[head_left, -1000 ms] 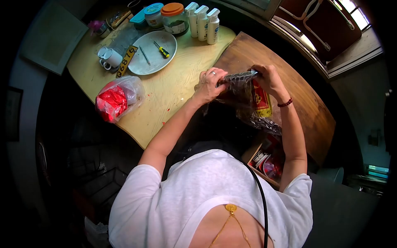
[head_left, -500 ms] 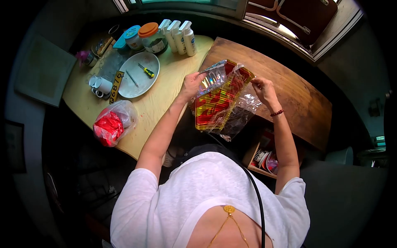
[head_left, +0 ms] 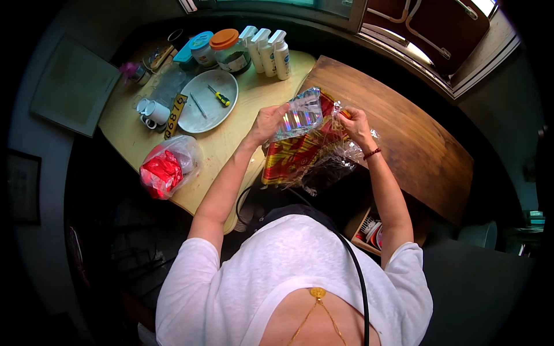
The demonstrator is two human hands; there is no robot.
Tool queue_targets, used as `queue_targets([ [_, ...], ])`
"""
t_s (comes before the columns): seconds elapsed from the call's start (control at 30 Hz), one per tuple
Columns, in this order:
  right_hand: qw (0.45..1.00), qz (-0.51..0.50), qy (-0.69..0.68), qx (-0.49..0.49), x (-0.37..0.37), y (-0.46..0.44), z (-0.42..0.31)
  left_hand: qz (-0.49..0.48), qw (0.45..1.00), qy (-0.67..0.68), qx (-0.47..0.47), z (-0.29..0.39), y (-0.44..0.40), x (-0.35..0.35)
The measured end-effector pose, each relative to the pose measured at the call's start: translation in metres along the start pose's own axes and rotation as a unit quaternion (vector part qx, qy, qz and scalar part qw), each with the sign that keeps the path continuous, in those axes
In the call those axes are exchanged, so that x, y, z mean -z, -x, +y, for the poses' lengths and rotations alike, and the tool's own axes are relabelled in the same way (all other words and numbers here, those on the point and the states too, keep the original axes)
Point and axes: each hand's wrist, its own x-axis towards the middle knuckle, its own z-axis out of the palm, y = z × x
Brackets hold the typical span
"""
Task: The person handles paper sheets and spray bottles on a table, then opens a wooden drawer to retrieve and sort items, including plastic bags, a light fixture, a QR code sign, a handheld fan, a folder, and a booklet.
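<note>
My left hand [head_left: 269, 122] is closed on a shiny, see-through packet with rainbow glints [head_left: 302, 117]. Behind and below that packet hangs a red and gold foil sheet [head_left: 291, 157], partly covered by it. Fingers pinched, my right hand [head_left: 356, 124] grips crinkled clear plastic film [head_left: 346, 151] at the sheet's right side. More of the film droops below, over a dark area. Both hands are held up in front of me, near where the pale table [head_left: 242, 138] meets the brown wooden table [head_left: 398, 132].
On the pale table are a white oval tray [head_left: 190, 118] holding a yellow-black screwdriver [head_left: 219, 97], white pump bottles [head_left: 281, 57], lidded jars [head_left: 231, 52], white mugs [head_left: 154, 112], a yellow number plate [head_left: 175, 117] and a bag with red contents [head_left: 164, 173]. An open drawer [head_left: 363, 236] sticks out below right.
My right hand has moved left and slightly inward with the film. The foil sheet has tilted and sunk lower behind the shiny packet. The whole view has shifted a little.
</note>
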Motion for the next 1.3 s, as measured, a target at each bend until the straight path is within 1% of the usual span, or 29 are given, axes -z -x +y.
queue_targets([
  [0.03,1.000,-0.007,0.000,0.001,-0.005,-0.003,0.001,-0.011,1.000,0.026,0.007,-0.002,0.001,0.003],
  [0.1,0.992,0.011,-0.106,0.069,-0.018,-0.006,-0.005,0.004,1.000,0.022,-0.007,-0.001,0.007,0.002],
  [0.13,0.991,0.043,-0.104,0.074,-0.024,-0.003,-0.017,0.010,1.000,0.018,-0.023,0.004,0.011,0.002],
  [0.17,0.991,0.037,-0.105,0.075,-0.025,-0.005,-0.021,0.017,0.999,0.018,-0.023,0.008,0.014,0.006],
  [0.23,0.983,0.103,-0.048,0.142,-0.028,-0.008,-0.032,0.035,0.982,-0.175,-0.053,0.013,0.021,0.014],
  [0.3,0.986,0.079,-0.072,0.128,-0.027,-0.008,-0.043,0.044,0.978,-0.200,-0.048,0.010,0.026,0.018],
  [0.37,0.979,0.096,-0.027,0.175,-0.025,-0.014,-0.046,0.046,0.966,-0.250,-0.036,0.004,0.030,0.022],
  [0.4,0.978,0.063,-0.032,0.196,-0.021,-0.019,-0.048,0.075,0.967,-0.234,-0.060,-0.004,0.029,0.021],
  [0.43,0.978,0.060,-0.031,0.198,-0.021,-0.021,-0.050,0.078,0.967,-0.233,-0.061,-0.011,0.029,0.025],
  [0.53,0.976,0.082,-0.054,0.192,-0.018,-0.028,-0.058,0.094,0.966,-0.232,-0.056,-0.017,0.031,0.030],
  [0.57,0.976,0.079,-0.054,0.194,-0.015,-0.030,-0.062,0.160,0.941,-0.284,-0.092,-0.016,0.032,0.030],
  [0.6,0.981,0.074,-0.045,0.173,-0.010,-0.032,-0.071,0.224,0.907,-0.334,-0.127,-0.014,0.032,0.030],
  [0.63,0.985,0.069,-0.036,0.152,-0.006,-0.033,-0.077,0.226,0.906,-0.334,-0.128,-0.004,0.034,0.021],
  [0.67,0.993,0.037,0.023,0.106,-0.001,-0.036,-0.077,0.231,0.896,-0.339,-0.172,0.004,0.037,0.009],
  [0.7,0.993,0.034,0.023,0.108,-0.004,-0.034,-0.085,0.237,0.883,-0.344,-0.214,0.016,0.037,-0.005],
  [0.77,0.974,0.013,0.187,0.124,-0.015,-0.023,-0.111,0.222,0.851,-0.377,-0.291,0.034,0.029,-0.029],
  [0.83,0.975,-0.001,0.166,0.144,-0.023,-0.022,-0.117,0.255,0.813,-0.422,-0.310,0.069,0.029,-0.065],
  [0.9,0.953,-0.017,0.219,0.209,-0.028,-0.024,-0.116,0.269,0.802,-0.447,-0.289,0.073,0.017,-0.071],
  [0.93,0.956,-0.014,0.224,0.192,-0.027,-0.023,-0.124,0.252,0.815,-0.449,-0.264,0.067,0.011,-0.063],
  [0.97,0.955,-0.018,0.222,0.197,-0.024,-0.022,-0.132,0.237,0.826,-0.451,-0.240,0.058,0.003,-0.053],
  [1.0,0.951,-0.063,0.236,0.189,-0.017,-0.019,-0.136,0.238,0.826,-0.452,-0.240,0.053,0.001,-0.047],
  [1.07,0.943,-0.145,0.239,0.181,-0.008,-0.017,-0.134,0.294,0.844,-0.406,-0.193,0.044,-0.001,-0.034],
  [1.1,0.943,-0.147,0.238,0.182,-0.004,-0.016,-0.133,0.337,0.840,-0.387,-0.173,0.035,-0.005,-0.024],
  [1.17,0.892,-0.163,0.232,0.351,0.008,-0.014,-0.133,0.340,0.851,-0.393,-0.073,0.020,-0.005,0.000],
  [1.23,0.941,-0.105,0.143,0.288,0.026,-0.013,-0.138,0.326,0.854,-0.405,-0.026,-0.007,-0.002,0.024],
  [1.27,0.962,-0.057,-0.018,0.266,0.034,-0.022,-0.128,0.301,0.879,-0.369,0.013,-0.023,0.003,0.034],
  [1.3,0.955,-0.007,-0.179,0.237,0.042,-0.035,-0.118,0.300,0.880,-0.369,0.011,-0.034,0.008,0.037],
])
